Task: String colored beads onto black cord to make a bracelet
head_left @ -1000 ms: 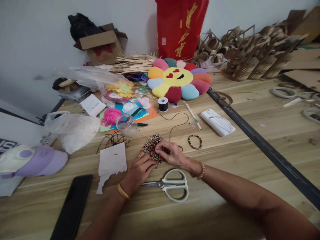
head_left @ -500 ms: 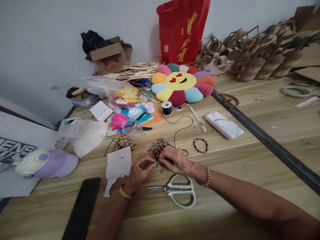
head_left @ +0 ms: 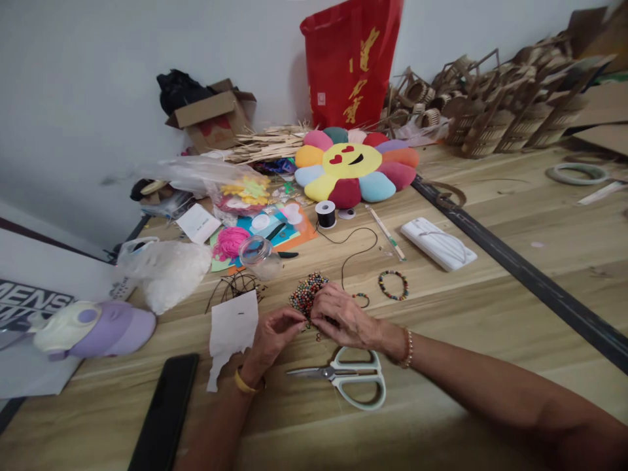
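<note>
My left hand (head_left: pixel 279 332) is closed in a pinch at the near edge of a pile of small multicoloured beads (head_left: pixel 307 294). Opposite it, my right hand (head_left: pixel 346 317) has its fingers curled and pinched, partly covering the pile. The fingertips almost meet; what lies between them is too small to make out. A black cord (head_left: pixel 350 255) runs from a spool (head_left: pixel 326 214) to behind my right hand. Just past that hand, a short curve of strung beads (head_left: pixel 362 299) shows. White-handled scissors (head_left: pixel 356 377) lie slightly open below my hands.
A finished-looking bead bracelet (head_left: pixel 393 286) lies to the right, near a white power bank (head_left: pixel 438 244). Torn white paper (head_left: pixel 233 333), a black phone (head_left: pixel 164 412) and a clear jar (head_left: pixel 260 257) are on the left. A flower cushion (head_left: pixel 356 169) sits behind.
The view has shifted slightly. My right hand's fingers have tilted a little near the bead pile; both hands stay pinched in nearly the same place.
</note>
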Demonstrator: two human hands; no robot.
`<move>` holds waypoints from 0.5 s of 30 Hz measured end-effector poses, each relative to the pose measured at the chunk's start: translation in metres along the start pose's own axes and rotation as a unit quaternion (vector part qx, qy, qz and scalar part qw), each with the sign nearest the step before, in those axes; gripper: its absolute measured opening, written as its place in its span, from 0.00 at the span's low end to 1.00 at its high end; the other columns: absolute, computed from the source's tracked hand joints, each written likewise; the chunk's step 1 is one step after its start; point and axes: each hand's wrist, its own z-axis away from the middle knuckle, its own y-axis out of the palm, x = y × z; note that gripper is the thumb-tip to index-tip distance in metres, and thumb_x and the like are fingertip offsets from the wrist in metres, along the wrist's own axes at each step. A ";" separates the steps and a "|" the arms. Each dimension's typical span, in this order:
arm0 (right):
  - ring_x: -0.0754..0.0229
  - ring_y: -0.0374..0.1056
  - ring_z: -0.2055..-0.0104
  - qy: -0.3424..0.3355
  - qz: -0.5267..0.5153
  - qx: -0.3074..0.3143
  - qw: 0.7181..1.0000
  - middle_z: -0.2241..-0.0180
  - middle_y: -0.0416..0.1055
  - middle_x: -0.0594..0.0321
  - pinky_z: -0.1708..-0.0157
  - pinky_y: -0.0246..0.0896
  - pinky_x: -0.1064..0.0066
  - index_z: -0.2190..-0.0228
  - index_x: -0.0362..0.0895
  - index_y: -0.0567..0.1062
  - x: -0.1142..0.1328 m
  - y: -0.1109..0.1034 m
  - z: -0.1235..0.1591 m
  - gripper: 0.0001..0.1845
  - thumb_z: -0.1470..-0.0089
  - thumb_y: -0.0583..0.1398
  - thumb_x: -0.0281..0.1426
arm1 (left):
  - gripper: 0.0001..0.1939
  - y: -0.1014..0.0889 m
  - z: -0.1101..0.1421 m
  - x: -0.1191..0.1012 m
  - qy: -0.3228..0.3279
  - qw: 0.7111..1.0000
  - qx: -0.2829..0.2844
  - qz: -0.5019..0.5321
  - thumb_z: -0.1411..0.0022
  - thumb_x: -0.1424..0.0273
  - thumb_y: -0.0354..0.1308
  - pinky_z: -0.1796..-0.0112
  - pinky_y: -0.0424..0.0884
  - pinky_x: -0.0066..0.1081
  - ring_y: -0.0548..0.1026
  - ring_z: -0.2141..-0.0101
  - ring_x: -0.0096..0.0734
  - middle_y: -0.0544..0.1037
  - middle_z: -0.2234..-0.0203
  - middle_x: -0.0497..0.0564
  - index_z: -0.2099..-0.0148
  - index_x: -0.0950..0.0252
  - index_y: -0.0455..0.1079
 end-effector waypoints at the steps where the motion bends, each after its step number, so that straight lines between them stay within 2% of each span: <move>1: 0.58 0.61 0.64 0.000 -0.002 -0.001 1.000 0.71 0.68 0.60 0.57 0.58 0.62 0.69 0.43 0.67 0.000 0.000 0.000 0.06 0.39 0.53 0.27 | 0.04 0.001 0.000 0.000 0.000 1.000 0.001 0.003 0.50 0.72 0.67 0.66 0.72 0.27 0.76 0.70 0.31 0.80 0.74 0.52 0.71 0.67 0.77; 15: 0.58 0.61 0.65 -0.002 0.000 0.004 1.000 0.71 0.67 0.61 0.58 0.57 0.63 0.69 0.44 0.67 -0.002 0.001 0.001 0.06 0.38 0.53 0.27 | 0.05 0.001 0.001 -0.002 -0.024 1.000 -0.018 0.003 0.51 0.71 0.68 0.67 0.73 0.26 0.76 0.71 0.30 0.80 0.75 0.51 0.71 0.67 0.76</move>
